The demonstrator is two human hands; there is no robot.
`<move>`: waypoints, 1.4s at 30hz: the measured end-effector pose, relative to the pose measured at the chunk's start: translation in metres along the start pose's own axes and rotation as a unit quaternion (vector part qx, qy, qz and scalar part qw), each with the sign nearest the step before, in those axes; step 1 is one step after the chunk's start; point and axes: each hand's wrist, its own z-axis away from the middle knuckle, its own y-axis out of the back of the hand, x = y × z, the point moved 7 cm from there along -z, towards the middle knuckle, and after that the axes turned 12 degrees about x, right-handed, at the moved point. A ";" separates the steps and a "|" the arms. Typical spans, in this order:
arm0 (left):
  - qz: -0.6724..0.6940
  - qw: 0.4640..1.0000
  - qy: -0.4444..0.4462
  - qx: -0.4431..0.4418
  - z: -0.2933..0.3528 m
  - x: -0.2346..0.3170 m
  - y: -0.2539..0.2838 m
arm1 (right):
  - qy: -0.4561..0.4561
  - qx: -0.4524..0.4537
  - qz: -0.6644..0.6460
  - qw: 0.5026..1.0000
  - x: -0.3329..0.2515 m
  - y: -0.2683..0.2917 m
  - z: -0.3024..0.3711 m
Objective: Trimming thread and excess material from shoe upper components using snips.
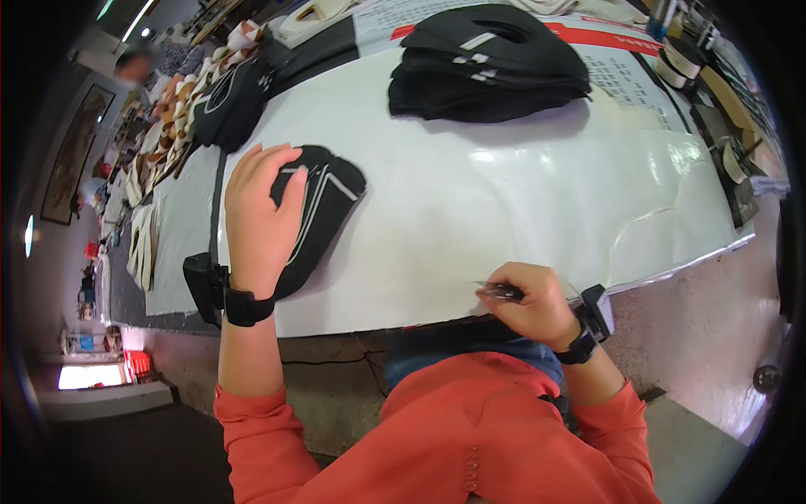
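Observation:
My left hand [264,202] lies over a small pile of black fabric pieces [323,210] with white stripes, which look like shoe uppers. Its thumb stands apart from the fingers, and the palm hides part of the pile. Near the front edge of the white-topped table [420,244], my right hand [533,304] is closed around a small dark tool [502,291] with a thin pointed metal tip. Most of that tool is hidden in the fist, so its exact kind does not show.
A taller stack of black uppers [487,71] stands at the far middle. Another black bundle [231,105] lies at the far left, beside heaped brown and white pieces [172,126]. A spool [680,63] sits at the far right; a person [133,67] is in the background.

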 end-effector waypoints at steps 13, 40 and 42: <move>0.105 0.977 -0.176 0.060 -0.080 0.135 -0.143 | 0.064 0.018 -0.044 0.997 -0.005 0.006 0.000; 0.145 0.983 -0.090 0.069 -0.078 0.117 -0.106 | 0.102 0.040 -0.047 0.993 -0.005 0.006 0.003; 0.121 0.979 -0.160 0.029 -0.041 0.126 -0.085 | 0.078 0.066 -0.068 0.992 -0.002 0.009 0.007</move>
